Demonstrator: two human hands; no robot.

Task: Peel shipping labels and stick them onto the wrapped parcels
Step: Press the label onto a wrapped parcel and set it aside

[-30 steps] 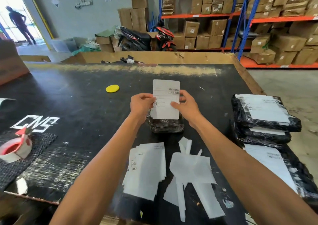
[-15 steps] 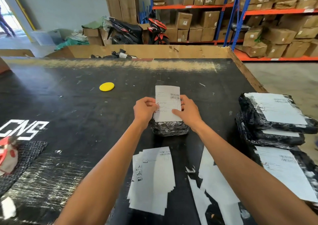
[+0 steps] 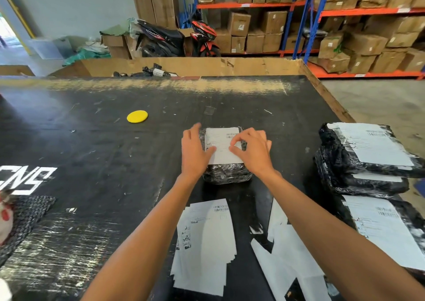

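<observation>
A second ago the label point(image 3: 224, 145) was held upright over the parcel point(image 3: 226, 171); now it lies flat on top. The left hand point(image 3: 194, 150) presses with flat fingers, the right hand point(image 3: 251, 150) with curled fingertips; sticking looks nearly done.

A yellow disc point(image 3: 137, 116) lies on the scuffed black table point(image 3: 92, 153), which carries white lettering point(image 3: 25, 181) near its left edge beside a dark woven mat point(image 3: 27, 218). Beyond the table's far end, two motorbikes point(image 3: 177, 38) stand parked by stacked cardboard boxes point(image 3: 255, 31) on orange and blue shelving point(image 3: 305, 13).
</observation>
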